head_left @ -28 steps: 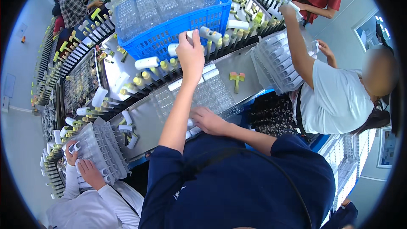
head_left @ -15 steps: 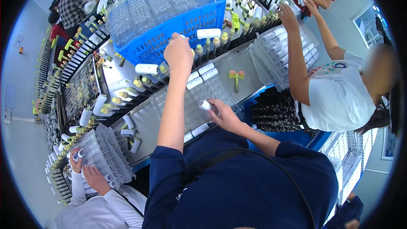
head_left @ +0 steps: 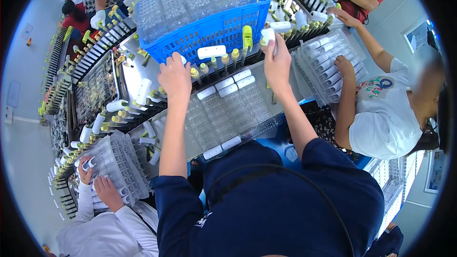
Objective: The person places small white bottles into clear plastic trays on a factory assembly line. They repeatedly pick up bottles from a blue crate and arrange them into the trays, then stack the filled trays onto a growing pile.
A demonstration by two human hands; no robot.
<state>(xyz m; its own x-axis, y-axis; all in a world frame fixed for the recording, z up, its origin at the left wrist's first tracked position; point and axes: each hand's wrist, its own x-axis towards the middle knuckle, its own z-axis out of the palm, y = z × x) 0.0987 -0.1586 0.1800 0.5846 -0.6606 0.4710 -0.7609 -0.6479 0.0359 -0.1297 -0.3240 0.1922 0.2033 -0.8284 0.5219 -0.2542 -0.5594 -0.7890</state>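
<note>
Principal change: the right hand (head_left: pixel 276 56) is now at the row of yellow-capped pegs (head_left: pixel 235 53), whereas half a second ago it is over the clear tray (head_left: pixel 226 116); its fingers are closed round a white piece (head_left: pixel 268 35), though whether that piece is free of a peg cannot be told. The left hand (head_left: pixel 175 77) is further left along the same row; its fingers are bent at a second white piece (head_left: pixel 183 60), only the end of which shows, so the grip cannot be confirmed.

The tray lies on the metal surface (head_left: pixel 261 74), along its near edge; five white pieces sit by the tray's far edge, two by its near edge, the middle unfilled; the far-left piece now shows clear of the forearm. In effect, both hands appear engaged at the pegs, neither at the tray; another piece (head_left: pixel 212 52) lies across pegs between them, before the blue crate (head_left: pixel 190 38).
</note>
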